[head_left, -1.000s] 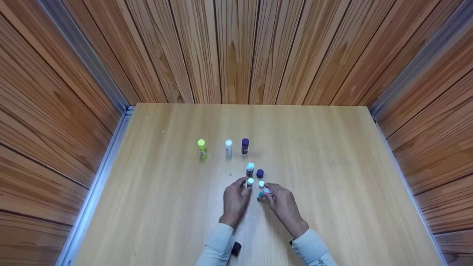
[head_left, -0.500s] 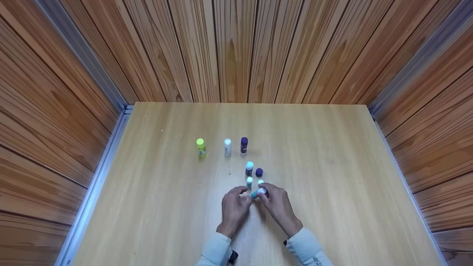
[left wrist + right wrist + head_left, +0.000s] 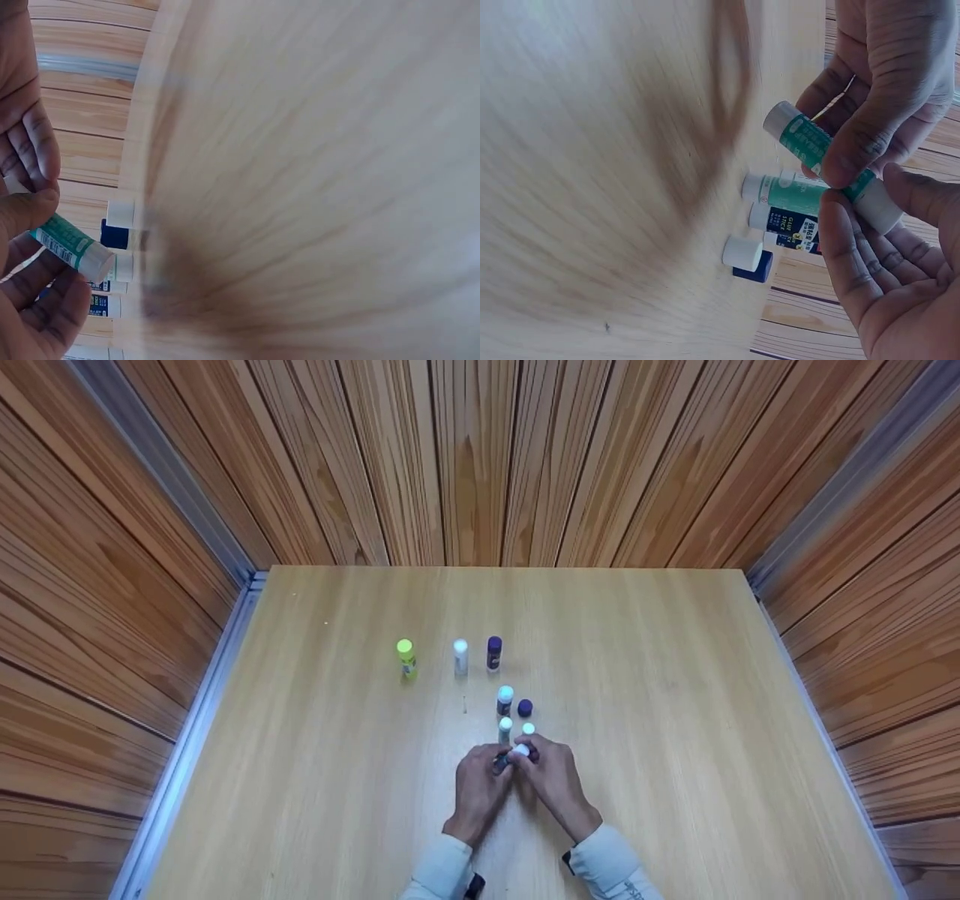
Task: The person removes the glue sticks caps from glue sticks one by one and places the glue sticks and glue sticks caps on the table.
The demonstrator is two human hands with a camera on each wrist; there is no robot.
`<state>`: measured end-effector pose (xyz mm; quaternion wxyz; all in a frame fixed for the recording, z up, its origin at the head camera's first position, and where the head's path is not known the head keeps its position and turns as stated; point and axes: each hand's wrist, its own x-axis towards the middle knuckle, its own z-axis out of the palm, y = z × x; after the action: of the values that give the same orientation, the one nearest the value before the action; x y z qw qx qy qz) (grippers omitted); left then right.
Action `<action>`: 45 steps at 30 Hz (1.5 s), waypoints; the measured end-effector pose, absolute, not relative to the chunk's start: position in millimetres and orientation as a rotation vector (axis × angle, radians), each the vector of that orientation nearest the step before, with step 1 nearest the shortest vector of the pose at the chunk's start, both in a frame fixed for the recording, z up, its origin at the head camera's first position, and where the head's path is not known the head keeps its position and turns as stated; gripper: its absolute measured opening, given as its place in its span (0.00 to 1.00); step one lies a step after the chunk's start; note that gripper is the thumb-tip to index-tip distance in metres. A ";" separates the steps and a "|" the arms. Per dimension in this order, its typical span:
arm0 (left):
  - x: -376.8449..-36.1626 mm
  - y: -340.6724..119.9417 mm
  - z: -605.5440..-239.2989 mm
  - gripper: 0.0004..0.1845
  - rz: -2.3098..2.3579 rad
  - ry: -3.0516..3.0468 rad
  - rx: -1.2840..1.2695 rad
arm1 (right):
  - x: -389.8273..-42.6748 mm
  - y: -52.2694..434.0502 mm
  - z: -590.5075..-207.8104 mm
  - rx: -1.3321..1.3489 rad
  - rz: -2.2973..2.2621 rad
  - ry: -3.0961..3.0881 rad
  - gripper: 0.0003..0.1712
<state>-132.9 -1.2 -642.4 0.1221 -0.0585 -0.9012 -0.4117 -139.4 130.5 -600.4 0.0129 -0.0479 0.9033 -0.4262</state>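
Note:
A green glue stick (image 3: 802, 139) with white ends is held tilted between both hands, off the table. My left hand (image 3: 478, 787) grips its green body between thumb and fingers. At its upper white end (image 3: 879, 206), my right hand (image 3: 553, 784) pinches with thumb and fingers. Just beyond the hands, a green glue stick with a white end (image 3: 787, 193) stands upright, and behind it a navy glue stick (image 3: 505, 701) with a pale top. To their right lie a loose white cap (image 3: 529, 728) and a loose dark blue cap (image 3: 525, 708).
Farther back on the wooden table (image 3: 637, 682) stand a lime-green glue stick (image 3: 406, 658), a white one (image 3: 460, 658) and a dark purple one (image 3: 493, 654). Wood-panelled walls (image 3: 472, 465) enclose the table at the back and both sides.
My right hand has moved left with the glue stick to meet my left hand. The left hand has come away from the standing green stick and now grips the held one.

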 end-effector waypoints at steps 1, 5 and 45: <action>-133.0 -1.6 -642.3 0.09 -1.190 -2.628 -0.177 | -139.0 129.6 -600.4 -0.134 -1.330 2.822 0.13; -133.6 -4.5 -642.3 0.09 -1.150 -2.605 -0.233 | -137.3 128.0 -601.7 -0.143 -1.357 2.874 0.11; -149.0 -8.5 -649.6 0.12 -1.682 -2.611 -0.040 | -137.4 137.9 -639.2 -0.199 -1.108 3.188 0.13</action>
<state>-149.0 -8.5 -649.6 0.0175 -0.0130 -0.8405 -0.5414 -137.4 137.9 -639.2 -0.1196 -0.0584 0.9361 -0.3254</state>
